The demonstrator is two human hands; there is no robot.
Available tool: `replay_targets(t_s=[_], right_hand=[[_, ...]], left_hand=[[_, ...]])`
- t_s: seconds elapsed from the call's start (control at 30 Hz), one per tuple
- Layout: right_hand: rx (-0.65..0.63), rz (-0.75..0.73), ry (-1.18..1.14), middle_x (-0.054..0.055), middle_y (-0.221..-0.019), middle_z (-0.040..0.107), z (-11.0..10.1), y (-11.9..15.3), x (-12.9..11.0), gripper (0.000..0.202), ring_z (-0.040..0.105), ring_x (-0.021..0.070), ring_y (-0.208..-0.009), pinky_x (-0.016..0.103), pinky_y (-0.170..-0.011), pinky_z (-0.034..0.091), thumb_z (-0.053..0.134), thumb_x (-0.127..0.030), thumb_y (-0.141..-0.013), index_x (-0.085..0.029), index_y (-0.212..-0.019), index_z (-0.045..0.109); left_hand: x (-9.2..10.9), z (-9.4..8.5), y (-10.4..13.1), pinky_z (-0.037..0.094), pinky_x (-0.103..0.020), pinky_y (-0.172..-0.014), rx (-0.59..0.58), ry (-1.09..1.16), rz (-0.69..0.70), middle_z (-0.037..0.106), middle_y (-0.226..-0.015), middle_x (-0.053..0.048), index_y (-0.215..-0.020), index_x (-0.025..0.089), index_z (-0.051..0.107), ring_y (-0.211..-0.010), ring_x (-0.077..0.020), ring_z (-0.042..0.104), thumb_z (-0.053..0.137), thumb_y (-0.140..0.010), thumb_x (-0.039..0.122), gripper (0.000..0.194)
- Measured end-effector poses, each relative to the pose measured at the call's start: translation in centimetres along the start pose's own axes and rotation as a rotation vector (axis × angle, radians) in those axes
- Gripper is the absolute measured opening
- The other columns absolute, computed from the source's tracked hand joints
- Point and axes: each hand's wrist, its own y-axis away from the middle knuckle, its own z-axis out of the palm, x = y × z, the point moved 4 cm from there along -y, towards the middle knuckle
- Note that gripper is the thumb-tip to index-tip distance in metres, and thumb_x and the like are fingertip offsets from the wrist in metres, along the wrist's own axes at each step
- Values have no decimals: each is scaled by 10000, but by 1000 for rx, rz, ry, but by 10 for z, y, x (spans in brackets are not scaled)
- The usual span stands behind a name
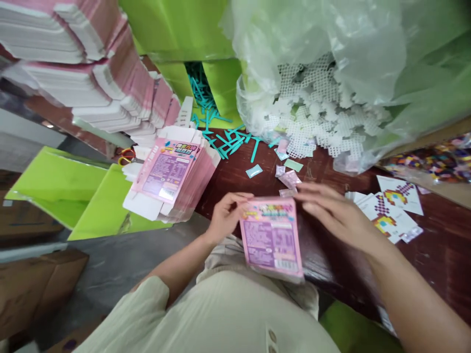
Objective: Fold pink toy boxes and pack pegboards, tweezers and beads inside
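This looks like a small packing workshop, judged from what surrounds the dark wooden table [265,171]. At its left edge lies a pile of flattened pink cartons [172,176], and behind that rise taller stacks of the same cartons [84,63] (hundreds, by the look). At the table's far side a clear plastic bag [331,73] spills white pegboard grids [316,117], with loose teal plastic tools [221,132] beside it. Printed pattern cards [393,206] lie at its right.

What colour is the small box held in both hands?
Pink box with a purple printed panel; head view.
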Motion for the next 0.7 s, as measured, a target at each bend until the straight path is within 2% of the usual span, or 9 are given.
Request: replay_targets(t_s=[0.07,0.1,0.2,0.3,0.4,0.5,0.6,0.67,0.7], right_hand=[[21,-54,110,120,-1481,666,24,-57,21,422,642,269,-1364,530,-1160,532,577,-191,-1044,-262,-1449,673],[-37,-107,161,132,-1511,646,40,-86,30,470,620,275,-1394,535,-1168,521,554,-100,-1020,-232,-1457,664],[-293,-224,307,171,-1544,612,83,-162,54,524,555,296,-1464,548,-1180,485,548,29,-959,-161,-1432,668],[-399,-268,393,140,-1290,764,93,-206,65,399,641,257,-1339,522,-1178,456,583,31,-953,-127,-1285,738],[-423,-268,429,105,-1119,778,87,-216,60,302,688,210,-1170,472,-1172,435,559,-11,-996,-112,-1198,759],[-450,-221,463,136,-1255,708,87,-202,43,329,675,226,-1100,435,-1032,507,527,-125,-1056,-147,-1332,705],[-511,-150,469,143,-1371,637,98,-179,34,338,649,261,-1121,375,-881,532,584,-239,-1056,-214,-1379,682],[-531,-90,465,157,-1367,630,103,-165,35,324,621,283,-1181,362,-883,527,625,-274,-1041,-190,-1347,692],[-530,-59,462,169,-1338,639,104,-159,37,318,612,289,-1195,364,-908,523,634,-281,-1038,-161,-1326,694]], left_hand=[[-14,-24,4,593,-405,-951,236,-44,-35,765,-1140,-116,-939,190,640,-1074,-223,736,767,-918,538,371],[-20,-33,7,587,-397,-939,307,-71,-45,752,-1129,-114,-931,190,620,-1062,-220,726,761,-913,565,401],[-33,-49,19,565,-382,-930,391,-130,-43,719,-1126,-118,-949,190,589,-1068,-220,704,715,-948,571,402],[-39,-57,35,559,-375,-934,415,-176,-37,700,-1155,-122,-1018,194,581,-1082,-220,695,669,-997,507,326],[-37,-62,46,554,-408,-1000,388,-395,44,673,-1221,-129,-1146,199,585,-1149,-228,676,613,-1042,383,213],[-23,-57,46,480,-499,-1152,275,-756,308,634,-1367,-158,-1273,203,584,-1375,-287,581,645,-1008,261,278],[-9,-33,38,354,-538,-1266,-82,-950,584,612,-1488,-166,-1346,202,594,-1524,-322,458,674,-986,253,372],[-5,-15,32,255,-545,-1316,-293,-1026,627,585,-1560,-160,-1395,202,603,-1546,-336,436,681,-994,346,434],[-4,-7,29,202,-553,-1331,-338,-1069,606,559,-1596,-157,-1416,202,608,-1551,-347,430,678,-996,403,470]])
